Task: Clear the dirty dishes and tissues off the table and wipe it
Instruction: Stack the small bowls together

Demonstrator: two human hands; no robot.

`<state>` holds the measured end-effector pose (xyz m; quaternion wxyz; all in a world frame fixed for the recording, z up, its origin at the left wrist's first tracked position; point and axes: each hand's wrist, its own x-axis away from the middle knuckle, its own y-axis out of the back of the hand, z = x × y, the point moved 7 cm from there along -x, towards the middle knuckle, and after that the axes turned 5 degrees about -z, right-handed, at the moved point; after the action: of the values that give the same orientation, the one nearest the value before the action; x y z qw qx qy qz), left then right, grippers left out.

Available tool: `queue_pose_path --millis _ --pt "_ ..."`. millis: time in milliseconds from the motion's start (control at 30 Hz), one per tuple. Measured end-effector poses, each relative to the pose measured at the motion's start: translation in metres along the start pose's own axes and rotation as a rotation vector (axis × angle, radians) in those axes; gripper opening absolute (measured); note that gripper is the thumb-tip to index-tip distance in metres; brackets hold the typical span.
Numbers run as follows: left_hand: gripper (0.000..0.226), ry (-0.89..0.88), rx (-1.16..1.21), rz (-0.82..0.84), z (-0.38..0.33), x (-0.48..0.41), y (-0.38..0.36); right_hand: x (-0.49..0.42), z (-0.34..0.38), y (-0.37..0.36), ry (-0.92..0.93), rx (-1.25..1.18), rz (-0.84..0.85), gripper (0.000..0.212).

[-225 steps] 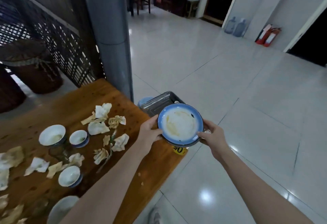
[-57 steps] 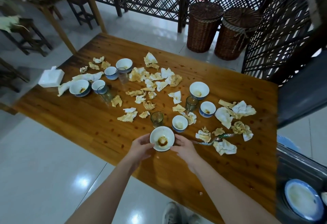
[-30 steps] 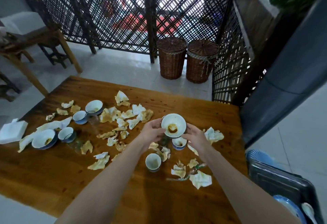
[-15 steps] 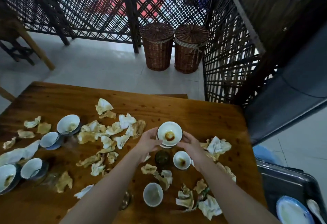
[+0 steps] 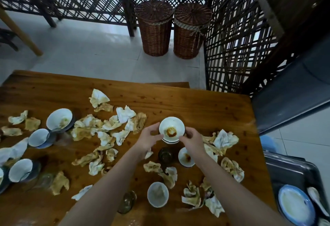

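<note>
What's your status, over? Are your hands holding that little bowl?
Left hand and right hand both gripping stained bowl, apparently stacked on a second bowl. Crumpled tissues, more dirty bowls crowd the table. Path to tray at right looks open. Over.

A white bowl point(image 5: 171, 130) with a red-brown sauce stain sits upright on a second bowl point(image 5: 171, 141), gripped between the left hand point(image 5: 148, 139) and right hand point(image 5: 193, 140) over the wooden table point(image 5: 196, 107). A small stained bowl point(image 5: 186, 157) stands at its 5 o'clock. At 9 o'clock, more bowls point(image 5: 59, 119) lie among crumpled, stained tissues point(image 5: 107, 127).
</note>
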<state>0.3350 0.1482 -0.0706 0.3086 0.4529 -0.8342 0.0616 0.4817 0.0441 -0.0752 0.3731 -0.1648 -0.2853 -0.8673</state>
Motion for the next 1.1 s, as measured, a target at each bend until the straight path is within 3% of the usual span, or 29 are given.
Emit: queue_pose_path --millis 133,300,600,767,867,1100 --pt "0.069 0.034 0.03 0.055 0.009 -0.004 -0.003 -0.005 -0.003 -0.01 -0.036 0.04 0.071 0.064" --pt "0.082 0.041 0.04 0.051 0.016 -0.007 -0.01 -0.008 0.0 -0.011 -0.043 0.038 0.06 0.06" --pt "0.062 -0.012 0.247 0.056 -0.014 0.012 -0.012 0.011 0.035 0.009 0.107 -0.168 0.017 0.05" --pt "0.056 -0.112 0.237 0.122 -0.035 0.035 -0.027 0.03 0.032 0.04 0.102 -0.268 -0.009 0.053" --pt "0.056 -0.125 0.223 0.16 -0.039 0.053 -0.042 0.047 0.028 0.061 0.096 -0.358 0.005 0.038" --pt "0.045 -0.158 0.161 0.328 -0.051 0.116 -0.114 0.102 -0.013 0.143 0.073 -0.462 0.007 0.037"
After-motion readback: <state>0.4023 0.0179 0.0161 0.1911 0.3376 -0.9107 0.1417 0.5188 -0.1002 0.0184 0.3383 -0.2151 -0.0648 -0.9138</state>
